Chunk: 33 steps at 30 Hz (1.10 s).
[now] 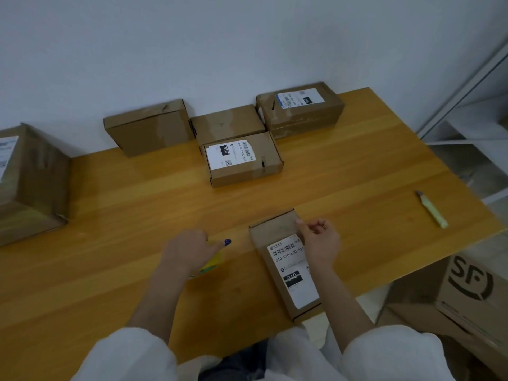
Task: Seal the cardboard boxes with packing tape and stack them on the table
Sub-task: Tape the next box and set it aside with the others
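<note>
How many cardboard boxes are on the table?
6: big box at the left edge, tilted box by the wall, plain box and labelled box mid-back, taped box back right, near box at the right hand. None seems hidden.

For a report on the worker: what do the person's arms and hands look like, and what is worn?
The left sleeve and the right sleeve are loose and white and end near the elbows; the forearms are bare. The left hand and the right hand wear no gloves, and no watch shows. One left fingertip looks dark blue, perhaps nail polish.
</note>
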Motion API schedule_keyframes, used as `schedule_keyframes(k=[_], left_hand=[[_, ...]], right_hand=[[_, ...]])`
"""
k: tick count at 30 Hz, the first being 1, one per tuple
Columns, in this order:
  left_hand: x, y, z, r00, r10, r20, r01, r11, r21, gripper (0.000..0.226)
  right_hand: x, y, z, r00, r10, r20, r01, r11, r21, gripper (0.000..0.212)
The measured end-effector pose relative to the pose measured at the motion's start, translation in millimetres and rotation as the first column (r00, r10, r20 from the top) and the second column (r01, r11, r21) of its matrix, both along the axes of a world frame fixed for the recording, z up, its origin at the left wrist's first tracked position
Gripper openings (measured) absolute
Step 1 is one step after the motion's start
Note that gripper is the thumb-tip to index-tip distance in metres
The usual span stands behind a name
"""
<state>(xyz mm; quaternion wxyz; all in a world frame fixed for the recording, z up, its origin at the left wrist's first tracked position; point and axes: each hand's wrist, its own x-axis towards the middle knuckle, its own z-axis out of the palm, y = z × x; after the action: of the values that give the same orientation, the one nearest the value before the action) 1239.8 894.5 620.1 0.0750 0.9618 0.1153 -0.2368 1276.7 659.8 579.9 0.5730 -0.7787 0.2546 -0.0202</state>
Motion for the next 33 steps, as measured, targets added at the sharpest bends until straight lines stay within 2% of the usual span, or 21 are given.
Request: schedule_keyframes(k=[8,17,24,33], left_hand=[[0.4,-6.8,-8.3,0.999,0.006,-0.031,-0.004,0.999,0.051,0.055],[1.5,-8.3,-9.6,0.996,0.032,-0.078,-0.031,0.999,0.004,0.056],[3.8,-12.5,-8.6,0.995,0.034,-0.091,-0.031,0.999,0.041,0.055],[3.5,-13.2,-9.1,0.995,0.042,-0.092,-0.040,0.999,0.020,0.053]], right_hand=[[3.9,-1.3,-6.9,0.996,0.087,0.015,-0.082,0.975,-0.204,0.021],[3.3,-2.7,-15.7,0.988,0.154,0.030,-0.140,0.951,-0.274,0.019],[3.2,1.0,-17.7,0.978,0.201,0.048,-0.168,0.907,-0.387,0.021],[2.2,3.3,-18.6,0.981,0.149,0.124,-0.087,0.909,-0.407,0.019]])
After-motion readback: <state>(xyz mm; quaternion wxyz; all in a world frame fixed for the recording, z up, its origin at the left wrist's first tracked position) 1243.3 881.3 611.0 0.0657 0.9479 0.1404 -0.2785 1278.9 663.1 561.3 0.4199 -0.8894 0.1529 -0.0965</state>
